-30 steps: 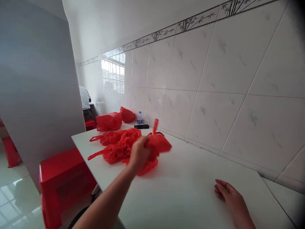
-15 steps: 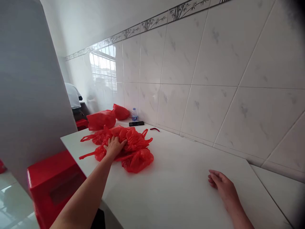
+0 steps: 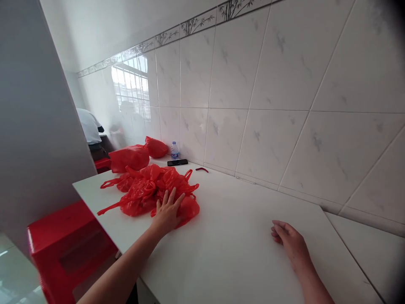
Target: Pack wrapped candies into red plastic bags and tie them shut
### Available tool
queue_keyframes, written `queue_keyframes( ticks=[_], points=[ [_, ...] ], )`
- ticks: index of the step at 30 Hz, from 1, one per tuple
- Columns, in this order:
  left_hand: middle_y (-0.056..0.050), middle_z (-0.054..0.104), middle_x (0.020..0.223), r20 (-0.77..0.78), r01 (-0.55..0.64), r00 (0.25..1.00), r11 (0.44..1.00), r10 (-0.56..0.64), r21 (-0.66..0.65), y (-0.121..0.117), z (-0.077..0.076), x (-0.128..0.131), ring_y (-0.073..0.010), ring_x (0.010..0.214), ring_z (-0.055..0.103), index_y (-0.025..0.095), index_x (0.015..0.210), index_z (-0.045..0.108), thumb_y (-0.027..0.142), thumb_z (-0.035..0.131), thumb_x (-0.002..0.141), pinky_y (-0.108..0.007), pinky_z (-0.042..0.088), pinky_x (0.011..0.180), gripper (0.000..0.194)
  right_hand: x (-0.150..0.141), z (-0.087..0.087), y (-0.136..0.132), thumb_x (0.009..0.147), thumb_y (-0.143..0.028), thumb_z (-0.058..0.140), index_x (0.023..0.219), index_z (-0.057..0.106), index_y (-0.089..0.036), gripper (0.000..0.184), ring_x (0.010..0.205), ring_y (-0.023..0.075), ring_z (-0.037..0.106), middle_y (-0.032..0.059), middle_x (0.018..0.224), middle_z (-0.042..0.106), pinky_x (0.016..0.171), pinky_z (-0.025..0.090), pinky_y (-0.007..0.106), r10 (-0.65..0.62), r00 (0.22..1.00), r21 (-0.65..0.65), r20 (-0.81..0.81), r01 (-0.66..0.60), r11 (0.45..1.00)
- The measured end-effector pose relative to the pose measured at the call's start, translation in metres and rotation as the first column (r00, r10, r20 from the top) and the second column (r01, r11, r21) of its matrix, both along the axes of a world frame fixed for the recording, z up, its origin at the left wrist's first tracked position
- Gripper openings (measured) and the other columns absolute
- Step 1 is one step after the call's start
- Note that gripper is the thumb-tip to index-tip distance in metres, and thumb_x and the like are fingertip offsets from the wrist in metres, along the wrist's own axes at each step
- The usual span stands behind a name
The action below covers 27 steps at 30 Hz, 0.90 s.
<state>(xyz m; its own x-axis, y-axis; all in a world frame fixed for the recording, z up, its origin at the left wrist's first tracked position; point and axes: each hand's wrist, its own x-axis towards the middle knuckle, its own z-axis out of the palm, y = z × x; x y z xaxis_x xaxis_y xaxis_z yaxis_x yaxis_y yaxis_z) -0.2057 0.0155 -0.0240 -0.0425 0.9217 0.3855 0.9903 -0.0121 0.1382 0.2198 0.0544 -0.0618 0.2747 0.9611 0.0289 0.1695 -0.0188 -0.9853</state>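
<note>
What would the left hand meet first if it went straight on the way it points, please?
Probably the red bags just ahead of the left hand, though depth and contact are unclear.

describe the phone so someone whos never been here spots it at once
Start at the white table and look along its edge by the tiled wall. The phone lies there, just in front of the clear bottle and beyond the heap of red bags. It is black, flat and oblong, while the bottle stands upright and the bags are crumpled.
</note>
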Motion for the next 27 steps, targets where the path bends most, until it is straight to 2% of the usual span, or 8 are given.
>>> queue_keyframes(
  ticks=[5, 11, 14, 17, 20, 22, 25, 27],
  points=[
    [-0.002, 0.015, 0.156, -0.035, 0.014, 0.999, 0.994, -0.018, -0.107, 0.011, 0.003, -0.017, -0.0306, 0.142, 0.012, 0.037, 0.143, 0.029, -0.003, 0.042, 0.069, -0.054, 0.026, 0.107, 0.085, -0.001, 0.002, -0.002, 0.068, -0.043, 0.066, 0.104, 0.063, -0.016, 0.044, 0.076, 0.0189, 0.064, 0.0044, 0.083, 0.067, 0.071, 0.055, 0.031, -0.006, 1.000, 0.004, -0.028, 0.006, 1.000],
    [-0.005, 0.012, 0.157, -0.047, -0.029, 0.999, 0.982, 0.020, -0.186, -0.005, 0.025, -0.005, -0.0335, 0.143, 0.005, 0.033, 0.144, 0.030, 0.000, 0.045, 0.068, -0.061, 0.019, 0.106, 0.084, -0.008, 0.011, -0.006, 0.065, -0.044, 0.066, 0.098, 0.064, -0.014, 0.044, 0.071, 0.0189, 0.063, 0.0047, 0.078, 0.066, 0.066, 0.053, 0.032, -0.022, 0.998, 0.036, -0.055, 0.024, 0.999],
    [-0.006, 0.007, 0.157, 0.036, 0.139, 0.990, 0.981, -0.135, -0.134, -0.014, 0.039, 0.020, -0.0326, 0.143, -0.001, 0.033, 0.144, 0.027, 0.012, 0.052, 0.073, -0.060, 0.016, 0.108, 0.079, -0.012, 0.014, -0.006, 0.064, -0.043, 0.065, 0.095, 0.063, -0.013, 0.043, 0.066, 0.0173, 0.062, 0.0044, 0.074, 0.065, 0.061, 0.052, 0.030, -0.023, 0.997, 0.053, -0.075, 0.027, 0.998],
    [-0.006, 0.008, 0.157, 0.166, 0.407, 0.905, 0.910, -0.392, -0.072, -0.008, 0.046, 0.059, -0.0305, 0.143, 0.005, 0.030, 0.144, 0.028, 0.023, 0.055, 0.077, -0.052, 0.022, 0.110, 0.073, -0.014, 0.014, -0.005, 0.065, -0.042, 0.064, 0.094, 0.063, -0.013, 0.040, 0.064, 0.0162, 0.061, 0.0039, 0.073, 0.065, 0.059, 0.050, 0.029, -0.038, 0.996, 0.066, -0.074, 0.043, 0.997],
    [-0.011, 0.014, 0.155, 0.281, 0.588, 0.795, 0.798, -0.538, -0.134, 0.012, 0.037, 0.111, -0.0291, 0.142, 0.012, 0.025, 0.142, 0.032, 0.030, 0.060, 0.076, -0.046, 0.027, 0.109, 0.072, -0.016, 0.012, -0.004, 0.066, -0.042, 0.063, 0.092, 0.063, -0.014, 0.038, 0.063, 0.0152, 0.061, 0.0033, 0.073, 0.064, 0.058, 0.049, 0.028, -0.050, 0.996, 0.078, -0.075, 0.055, 0.995],
    [-0.014, 0.015, 0.155, 0.311, 0.617, 0.778, 0.754, -0.545, -0.223, 0.025, 0.024, 0.147, -0.0309, 0.142, 0.012, 0.024, 0.142, 0.033, 0.036, 0.062, 0.075, -0.048, 0.026, 0.109, 0.074, -0.017, 0.011, -0.004, 0.066, -0.042, 0.062, 0.091, 0.063, -0.014, 0.037, 0.062, 0.0148, 0.060, 0.0031, 0.072, 0.064, 0.057, 0.049, 0.027, -0.054, 0.996, 0.087, -0.071, 0.060, 0.994],
    [-0.015, 0.018, 0.154, 0.262, 0.539, 0.841, 0.778, -0.474, -0.323, 0.037, 0.000, 0.189, -0.0353, 0.141, 0.012, 0.022, 0.142, 0.036, 0.046, 0.055, 0.078, -0.057, 0.016, 0.109, 0.070, -0.018, 0.011, -0.005, 0.068, -0.042, 0.061, 0.091, 0.063, -0.014, 0.036, 0.059, 0.0141, 0.060, 0.0025, 0.070, 0.063, 0.055, 0.048, 0.026, -0.056, 0.997, 0.111, -0.053, 0.062, 0.992],
    [-0.015, 0.024, 0.153, 0.203, 0.509, 0.860, 0.820, -0.469, -0.263, 0.040, -0.012, 0.203, -0.0347, 0.141, 0.016, 0.023, 0.140, 0.040, 0.051, 0.045, 0.083, -0.057, 0.011, 0.110, 0.063, -0.018, 0.011, -0.005, 0.070, -0.041, 0.058, 0.090, 0.062, -0.014, 0.034, 0.059, 0.0138, 0.059, 0.0022, 0.070, 0.062, 0.054, 0.048, 0.026, -0.053, 0.998, 0.131, -0.033, 0.057, 0.990]
  ],
)
